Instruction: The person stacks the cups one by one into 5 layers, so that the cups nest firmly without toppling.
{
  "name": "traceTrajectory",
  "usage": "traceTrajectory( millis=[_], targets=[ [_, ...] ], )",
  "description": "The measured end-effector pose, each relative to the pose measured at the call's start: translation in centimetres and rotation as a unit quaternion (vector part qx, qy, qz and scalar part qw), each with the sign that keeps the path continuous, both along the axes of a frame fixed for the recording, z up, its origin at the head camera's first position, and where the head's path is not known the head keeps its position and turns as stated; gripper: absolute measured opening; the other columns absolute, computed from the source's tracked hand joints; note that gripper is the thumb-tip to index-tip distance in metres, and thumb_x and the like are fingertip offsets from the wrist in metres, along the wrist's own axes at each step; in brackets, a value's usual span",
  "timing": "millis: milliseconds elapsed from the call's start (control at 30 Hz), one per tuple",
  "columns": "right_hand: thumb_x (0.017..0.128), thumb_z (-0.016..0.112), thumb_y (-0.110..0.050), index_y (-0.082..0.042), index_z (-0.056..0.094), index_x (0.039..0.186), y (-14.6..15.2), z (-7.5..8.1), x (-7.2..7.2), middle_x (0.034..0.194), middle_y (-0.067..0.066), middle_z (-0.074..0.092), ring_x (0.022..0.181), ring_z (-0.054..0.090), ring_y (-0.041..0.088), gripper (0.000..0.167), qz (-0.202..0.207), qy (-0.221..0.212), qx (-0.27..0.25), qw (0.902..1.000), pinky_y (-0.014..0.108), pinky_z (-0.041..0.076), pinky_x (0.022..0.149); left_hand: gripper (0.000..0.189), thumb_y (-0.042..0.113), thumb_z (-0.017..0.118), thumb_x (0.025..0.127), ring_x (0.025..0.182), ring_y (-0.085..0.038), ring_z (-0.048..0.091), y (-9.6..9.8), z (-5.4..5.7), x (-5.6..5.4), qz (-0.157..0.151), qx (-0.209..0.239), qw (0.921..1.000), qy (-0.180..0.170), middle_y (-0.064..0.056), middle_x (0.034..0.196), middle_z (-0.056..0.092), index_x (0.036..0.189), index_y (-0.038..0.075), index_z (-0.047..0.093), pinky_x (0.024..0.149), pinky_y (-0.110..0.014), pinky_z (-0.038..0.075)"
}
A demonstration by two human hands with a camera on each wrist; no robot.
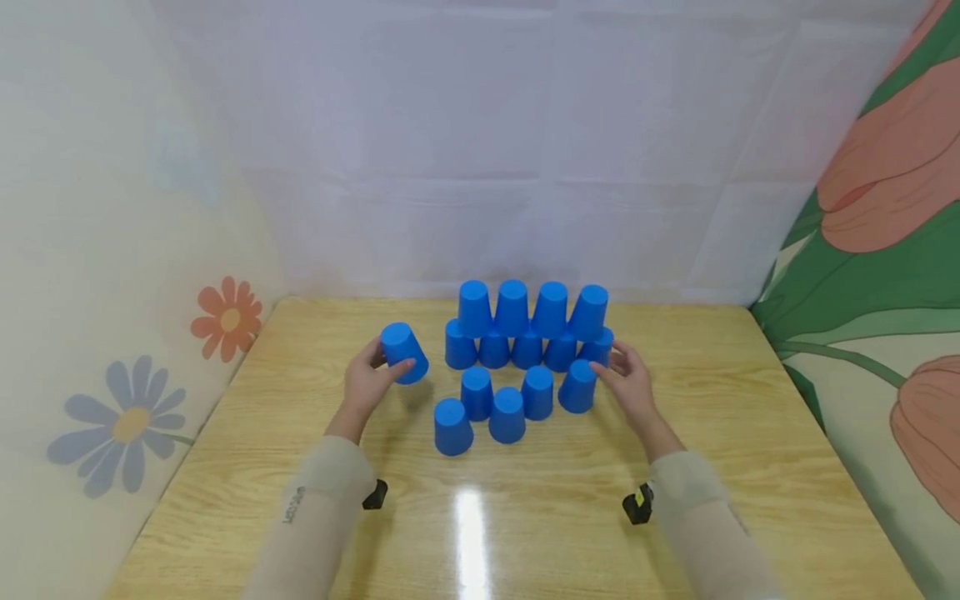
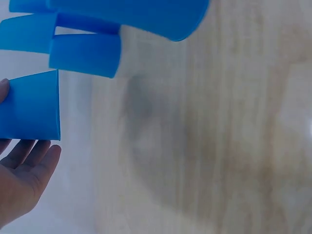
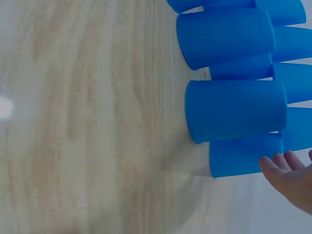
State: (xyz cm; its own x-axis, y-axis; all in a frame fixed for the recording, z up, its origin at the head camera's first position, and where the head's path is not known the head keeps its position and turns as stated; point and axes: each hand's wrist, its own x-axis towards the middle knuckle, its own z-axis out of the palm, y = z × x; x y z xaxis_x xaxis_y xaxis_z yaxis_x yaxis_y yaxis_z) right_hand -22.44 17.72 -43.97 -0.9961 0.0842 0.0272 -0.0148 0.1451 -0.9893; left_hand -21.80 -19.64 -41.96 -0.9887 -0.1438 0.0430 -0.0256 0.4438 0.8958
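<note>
My left hand grips a blue plastic cup, bottom up and tilted, left of the stacked cups. In the left wrist view its thumb and fingers are on opposite sides of that cup. My right hand is at the right end of the stack, fingers extended beside the end cup of the lower row. Its thumb tip is close to a nearer upside-down cup. The right wrist view shows the fingertips overlapping the end cup, with nothing in their grasp.
Several inverted cups form a lower row, with an upper row standing on it. In front, more single inverted cups stand on the wooden table. A white cloth backdrop hangs behind, and flower-patterned panels flank the table.
</note>
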Motion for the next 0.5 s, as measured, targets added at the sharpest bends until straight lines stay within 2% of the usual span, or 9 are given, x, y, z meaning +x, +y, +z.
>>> traceTrajectory(
  millis=[233, 500],
  targets=[
    [0.081, 0.061, -0.022, -0.006, 0.028, 0.132, -0.4, -1.2, 0.6, 0.131, 0.017, 0.032, 0.118, 0.031, 0.032, 0.063, 0.048, -0.034, 0.014, 0.9982, 0.046, 0.031, 0.092, 0.068, 0.033, 0.066, 0.075, 0.112, -0.034, 0.04, -0.7, 1.7, -0.8, 0.004, -0.006, 0.9994, 0.034, -0.019, 0.124, 0.042, 0.13, 0.005, 0.036, 0.087, -0.048, 0.036],
    [0.08, 0.063, -0.018, -0.005, 0.025, 0.133, -0.6, -2.8, 0.6, 0.132, 0.018, 0.029, 0.119, 0.028, 0.034, 0.067, 0.076, -0.022, 0.023, 0.9966, 0.047, 0.028, 0.094, 0.069, 0.035, 0.065, 0.075, 0.112, -0.035, 0.039, -0.5, 3.3, -1.4, 0.007, -0.008, 0.999, 0.043, -0.018, 0.127, 0.04, 0.131, 0.007, 0.035, 0.086, -0.049, 0.036]
  ],
)
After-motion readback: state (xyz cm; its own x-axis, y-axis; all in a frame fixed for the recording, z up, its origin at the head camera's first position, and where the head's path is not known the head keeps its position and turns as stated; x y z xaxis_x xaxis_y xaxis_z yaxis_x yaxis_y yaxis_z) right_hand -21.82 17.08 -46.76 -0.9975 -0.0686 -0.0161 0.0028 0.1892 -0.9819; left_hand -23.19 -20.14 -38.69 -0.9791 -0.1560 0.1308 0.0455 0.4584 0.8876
